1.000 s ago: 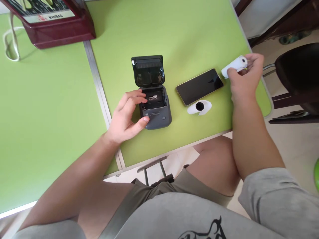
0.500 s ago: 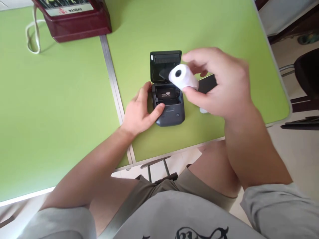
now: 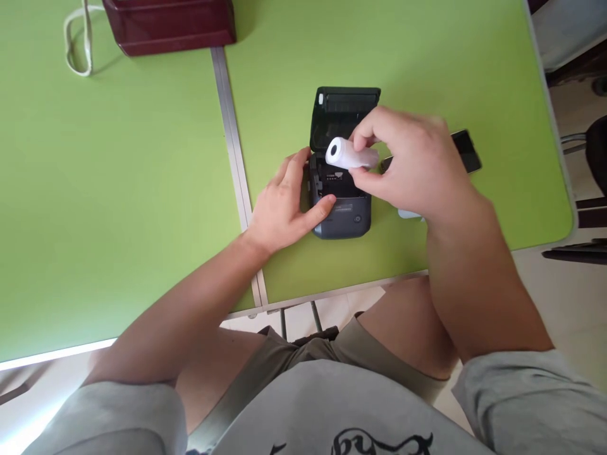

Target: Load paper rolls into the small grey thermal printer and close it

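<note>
The small white paper roll (image 3: 348, 154) with a dark hollow core hangs just above the open paper bay (image 3: 332, 180) of a dark grey plastic pocket printer (image 3: 345, 220), in front of its raised lid (image 3: 345, 114). Its long axis runs left to right, core end facing left. The right hand (image 3: 415, 169) holds it from the right end, fingers (image 3: 374, 126) on the far side and thumb on the near side, pinching it. The left hand (image 3: 284, 212) is nearer the printer's left wall, fingers loosely spread against it, thumb on the front corner. A black phone (image 3: 467, 150) and a second white roll (image 3: 408, 215), mostly hidden, lie right on the green counter (image 3: 142, 189).
</note>
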Demonstrator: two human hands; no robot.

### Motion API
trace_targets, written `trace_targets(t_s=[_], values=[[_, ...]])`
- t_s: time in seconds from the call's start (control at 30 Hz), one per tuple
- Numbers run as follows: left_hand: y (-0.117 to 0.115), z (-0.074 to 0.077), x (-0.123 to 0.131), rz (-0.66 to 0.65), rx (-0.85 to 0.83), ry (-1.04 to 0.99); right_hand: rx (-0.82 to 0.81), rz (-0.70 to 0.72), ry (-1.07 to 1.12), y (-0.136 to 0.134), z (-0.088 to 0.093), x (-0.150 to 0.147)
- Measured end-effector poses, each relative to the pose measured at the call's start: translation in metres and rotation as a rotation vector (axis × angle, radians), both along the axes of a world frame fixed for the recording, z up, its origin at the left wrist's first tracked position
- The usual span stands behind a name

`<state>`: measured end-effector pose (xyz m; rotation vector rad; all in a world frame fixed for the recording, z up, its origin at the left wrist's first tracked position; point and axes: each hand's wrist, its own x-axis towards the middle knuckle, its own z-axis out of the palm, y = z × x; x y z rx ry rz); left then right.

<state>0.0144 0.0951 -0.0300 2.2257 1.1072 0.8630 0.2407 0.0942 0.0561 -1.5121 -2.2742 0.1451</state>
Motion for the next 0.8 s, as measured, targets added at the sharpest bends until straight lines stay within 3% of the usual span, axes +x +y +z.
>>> trace_targets(t_s=[0.37, 0.63, 0.8], values=[[0.001, 0.002, -0.001, -0.035, -0.041, -0.023, -0.044, 0.079, -0.026, 0.005, -0.019, -0.002], [0.002, 0.010, -0.002, -0.056, -0.100, -0.085, 0.237, 0.174, 0.158, -0.041, -0.021, 0.000], [0.003, 0.010, -0.003, -0.073, -0.109, -0.047, 0.227, 0.107, 0.032, -0.063, -0.020, -0.016]])
